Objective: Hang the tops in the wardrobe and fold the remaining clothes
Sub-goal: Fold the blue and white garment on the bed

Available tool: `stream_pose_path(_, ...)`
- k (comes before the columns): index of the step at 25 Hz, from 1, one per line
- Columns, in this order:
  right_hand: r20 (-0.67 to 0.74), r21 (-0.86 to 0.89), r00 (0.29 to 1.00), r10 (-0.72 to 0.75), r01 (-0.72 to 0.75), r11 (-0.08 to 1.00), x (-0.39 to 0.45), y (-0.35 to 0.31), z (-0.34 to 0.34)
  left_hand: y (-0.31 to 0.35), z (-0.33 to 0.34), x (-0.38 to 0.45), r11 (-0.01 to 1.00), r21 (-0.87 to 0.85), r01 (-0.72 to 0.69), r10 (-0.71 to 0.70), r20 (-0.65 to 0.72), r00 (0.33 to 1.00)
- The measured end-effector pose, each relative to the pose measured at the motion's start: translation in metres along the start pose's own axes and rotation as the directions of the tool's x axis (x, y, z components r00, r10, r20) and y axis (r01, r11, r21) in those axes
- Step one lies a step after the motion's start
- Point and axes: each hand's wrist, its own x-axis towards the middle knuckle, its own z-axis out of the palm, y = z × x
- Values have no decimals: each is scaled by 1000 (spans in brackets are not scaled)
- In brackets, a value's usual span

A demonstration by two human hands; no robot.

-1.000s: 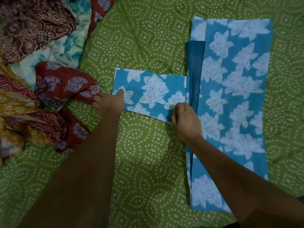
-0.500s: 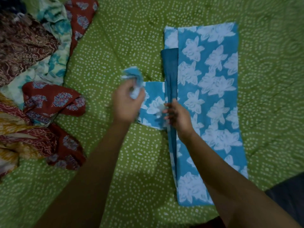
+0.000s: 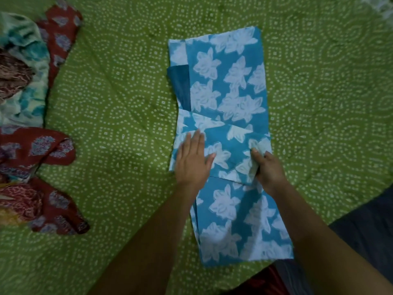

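On the green bedspread with white dotted circles (image 3: 119,116), in front of you, lies the blue cotton garment with white flower print (image 3: 229,86), folded into a long narrow strip that runs away from you. Its sleeve is folded across the body of the garment, about at the middle of the strip, and a darker plain blue inside layer shows at the left edge higher up. Your left hand (image 3: 192,160) lies flat on the folded sleeve near the left edge of the garment, with fingers straight and together, pressing the cloth down. Your right hand (image 3: 269,169) is at the right side of the same sleeve, and its fingers are curled and pinch the end of the sleeve cloth. To the left, well apart from the blue garment, you have a heap of unfolded printed clothes in dark red, teal and brown (image 3: 27,135) at the edge of the bedspread.
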Motion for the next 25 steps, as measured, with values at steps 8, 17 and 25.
stream_pose_path(8,-158,-520,955,-251,135,843,48,0,-20,-24,32,7,977,151,-153,156,-7,988)
stream_pose_path(17,652,-750,749,-116,615,-243,-14,33,-130,-59,21,-42,699,112,-706,667,253,701)
stream_pose_path(25,909,-181,331,254,862,-473,37,21,-141,-61,49,-40,621,182,-762,731,218,647)
